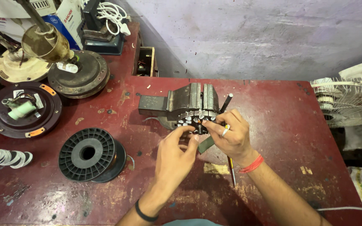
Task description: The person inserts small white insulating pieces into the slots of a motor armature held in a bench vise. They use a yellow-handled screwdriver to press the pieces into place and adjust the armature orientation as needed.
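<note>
A round slotted metal stator core (194,118) sits clamped in the jaws of a grey bench vise (177,101) on the red table (281,125). My left hand (173,155) reaches up to the core's lower edge, fingertips touching it. My right hand (230,134), with a ring and a red wrist thread, pinches the core's lower right side with thumb and forefinger. A dark green strip (206,144) lies just under both hands. Whether either hand holds a wire is too fine to tell.
A black plastic spool (88,154) lies left of my hands. Old fan motor housings (25,109) (80,75) crowd the far left. A pencil-like tool (231,169) lies under my right wrist. A white fan guard (348,100) stands beyond the table's right edge.
</note>
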